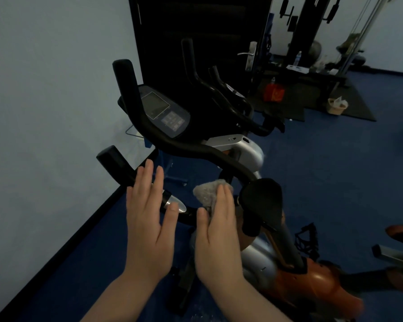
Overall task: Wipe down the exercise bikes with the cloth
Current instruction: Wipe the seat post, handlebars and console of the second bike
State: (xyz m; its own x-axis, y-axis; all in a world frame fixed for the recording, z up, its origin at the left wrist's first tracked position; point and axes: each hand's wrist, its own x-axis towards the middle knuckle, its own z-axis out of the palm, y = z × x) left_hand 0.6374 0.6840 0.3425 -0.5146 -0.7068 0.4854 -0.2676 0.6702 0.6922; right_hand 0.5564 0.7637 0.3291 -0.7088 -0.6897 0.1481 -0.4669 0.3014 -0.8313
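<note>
Over the near handlebar (pixel 196 149) of the closest exercise bike (pixel 247 159), both bare hands are reaching forward in the head camera's view. The left hand (pixel 149 219) is lying flat and released, fingers spread, its palm hovering on or just above the lower grip bar (pixel 116 162) beside a silver pulse sensor (pixel 176 204); whether it is actually touching the bar cannot be told. The right hand (pixel 219 231) is grasping a crumpled grey cloth (pixel 208 194), pinching it between thumb and fingers so the cloth is bunching out ahead of the fingertips, just beside the curved lower bar and to the left of a black padded elbow rest (pixel 262 201). A dark console (pixel 163 112) with a grey screen and a keypad is sitting above the hands between the upright black horns. A second bike's handlebars (pixel 221 91) are showing behind it, in front of a dark door (pixel 196 31). An orange and silver housing (pixel 312 282) is filling the lower right over blue flooring (pixel 335 170). Farther back a weight machine (pixel 310 24), a red box (pixel 273 92) and a pale basket (pixel 336 105) are standing on a black mat (pixel 358 101)
</note>
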